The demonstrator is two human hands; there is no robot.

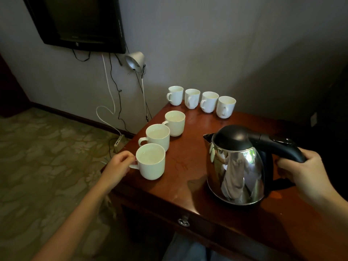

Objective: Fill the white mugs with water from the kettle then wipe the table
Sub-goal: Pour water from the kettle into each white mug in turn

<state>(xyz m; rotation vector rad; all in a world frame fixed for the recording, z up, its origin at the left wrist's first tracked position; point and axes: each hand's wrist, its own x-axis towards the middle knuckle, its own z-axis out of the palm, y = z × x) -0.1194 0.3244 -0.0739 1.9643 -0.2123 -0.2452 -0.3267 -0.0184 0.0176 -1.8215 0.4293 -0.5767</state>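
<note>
Both forearms reach in from the bottom edge, over a strip of blue cloth on the person's lap [188, 249]. Right hand [301, 172] has its fingers curled round the black handle of the kettle [237, 166], which is upright on the right part of the table [188, 166], spout turned to the far left. Left hand [117, 164] pinches the handle of the nearest mug [150, 161], which stands at the table's left edge with clear water in it.

Just behind it, almost touching, is a second mug [158, 136], and behind that a third mug [175, 122]; both look filled with pale liquid. The three form a line slanting away along the left edge. Along the far edge stand four more white mugs [209, 101] in a row, close together; what they hold I cannot tell.

A metal drawer pull [183, 222] hangs on the front of the table. Left of the table, a white power strip [119, 142] lies on the patterned carpet [37, 147], with cables running up the wall to a dark television [79, 21]. A small silver lamp [134, 60] is below the screen.
</note>
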